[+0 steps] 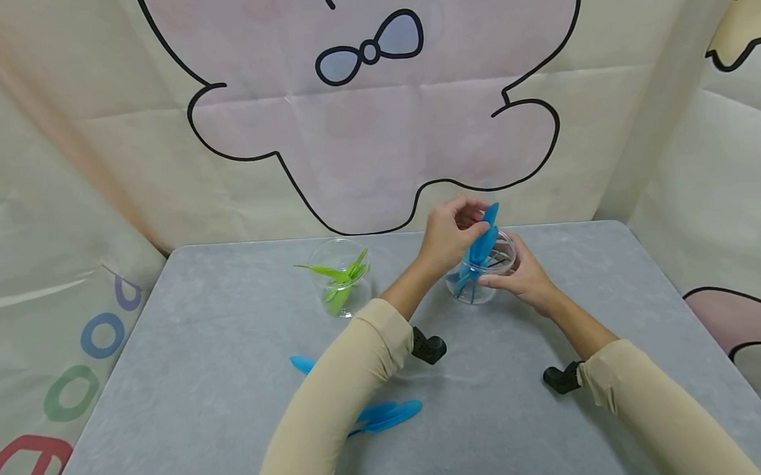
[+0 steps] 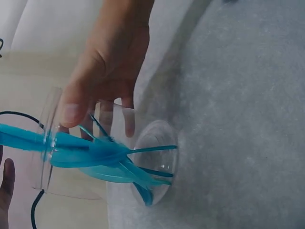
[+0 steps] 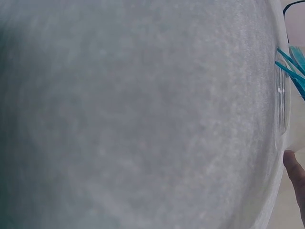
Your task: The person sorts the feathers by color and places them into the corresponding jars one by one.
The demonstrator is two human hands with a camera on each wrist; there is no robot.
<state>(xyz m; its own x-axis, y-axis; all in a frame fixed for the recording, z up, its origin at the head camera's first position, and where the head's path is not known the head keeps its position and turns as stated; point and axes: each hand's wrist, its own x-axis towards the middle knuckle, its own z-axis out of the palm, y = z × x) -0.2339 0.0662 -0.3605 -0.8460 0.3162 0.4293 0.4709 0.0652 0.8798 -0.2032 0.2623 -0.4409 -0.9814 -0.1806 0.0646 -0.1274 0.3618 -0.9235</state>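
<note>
In the head view my left hand [image 1: 454, 233] is at the top of several blue feathers [image 1: 483, 246], thumb and fingers pinching one near its tip. The feathers stand in a clear jar [image 1: 477, 290], their quills reaching down toward its base. My right hand [image 1: 525, 278] holds this jar from the right, thumb on the near side below the rim. The left wrist view shows the right hand [image 2: 109, 71] around the jar, with the blue feathers [image 2: 90, 155] leaning inside. Only a fingertip [image 3: 293, 164] and part of the jar appear in the right wrist view.
Left of the hands stands a second clear jar [image 1: 351, 305] with several green feathers [image 1: 340, 277]. More blue feathers [image 1: 389, 415] lie on the grey table [image 1: 222, 383], partly hidden under the left sleeve [image 1: 348, 378]. A printed cloth [image 1: 364, 140] hangs behind the table.
</note>
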